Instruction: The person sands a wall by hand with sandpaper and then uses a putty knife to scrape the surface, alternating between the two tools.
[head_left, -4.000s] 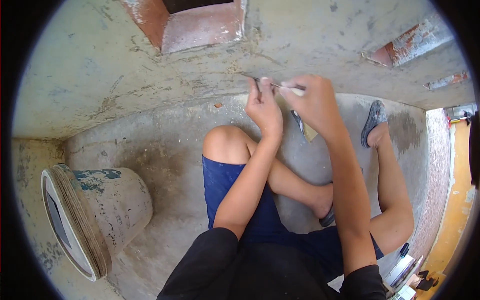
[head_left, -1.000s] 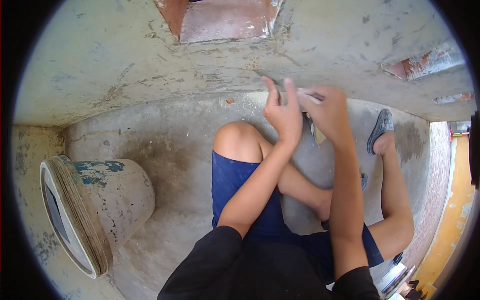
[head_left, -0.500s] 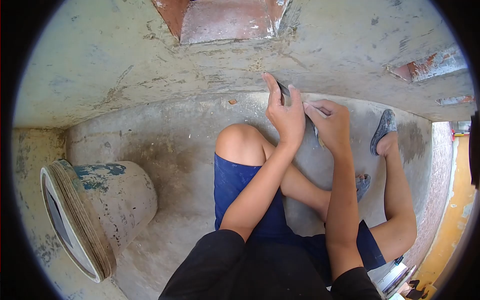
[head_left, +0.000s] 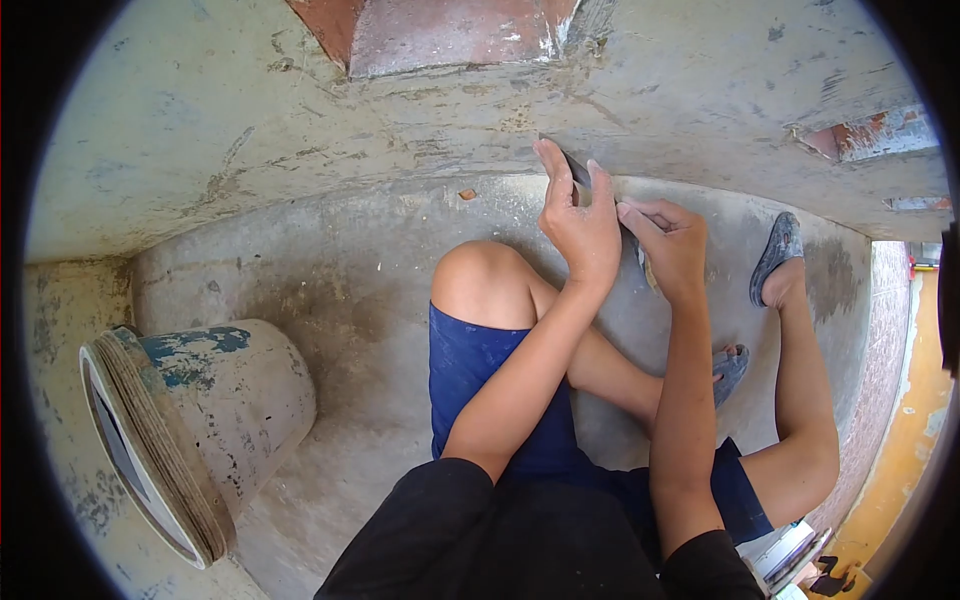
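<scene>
My left hand (head_left: 582, 230) is raised close to the lower part of the wall, its thumb and fingers closed around a thin dark flat tool (head_left: 578, 172). The tool's upper end shows between the fingertips, near the wall surface. Right beside it, my right hand (head_left: 672, 245) pinches with thumb and bent fingers. A dark strip with a yellowish patch (head_left: 646, 266) emerges below that hand; it looks like the same tool's other end, but the middle is hidden behind my hands.
The scuffed wall (head_left: 400, 135) has a reddish recess (head_left: 450, 40) above and another opening (head_left: 885, 135) at right. A paint-stained bucket (head_left: 235, 400) lies tipped at left on the concrete floor (head_left: 350, 260). My bent knee (head_left: 485, 285) and sandalled foot (head_left: 778, 255) are near. A small brown chip (head_left: 467, 195) lies by the wall.
Both hands, with the tool, appear slightly further right and higher in view. The wall and recess have shifted a little as the camera moved. The grip looks the same.
</scene>
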